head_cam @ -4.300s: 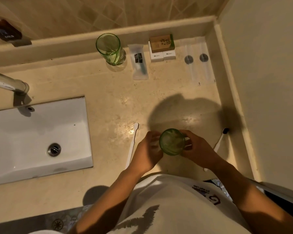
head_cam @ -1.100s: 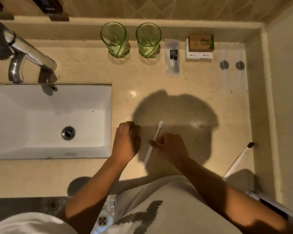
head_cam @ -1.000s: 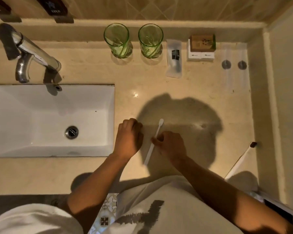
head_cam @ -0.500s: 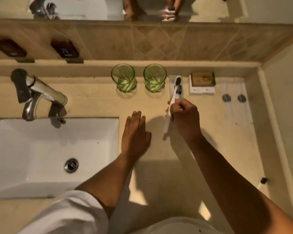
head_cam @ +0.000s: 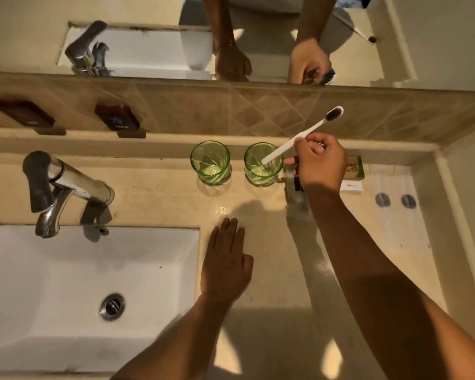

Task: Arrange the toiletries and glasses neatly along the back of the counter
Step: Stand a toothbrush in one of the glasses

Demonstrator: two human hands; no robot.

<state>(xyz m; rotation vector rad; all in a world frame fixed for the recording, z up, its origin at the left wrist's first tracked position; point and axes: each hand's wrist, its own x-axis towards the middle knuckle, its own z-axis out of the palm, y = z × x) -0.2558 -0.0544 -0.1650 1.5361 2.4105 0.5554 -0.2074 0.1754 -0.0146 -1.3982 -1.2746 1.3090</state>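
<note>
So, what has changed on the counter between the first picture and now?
The second green glass, the right one, went from the front of the counter to the back, beside the left glass. The right hand picked up the white toothbrush and now lowers its handle into that glass. The left hand rests flat. Soap box and packets stayed.

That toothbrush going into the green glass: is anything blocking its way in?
Nothing visible does. The right hand holds the toothbrush tilted, its handle end already inside the open, otherwise empty right glass.
</note>
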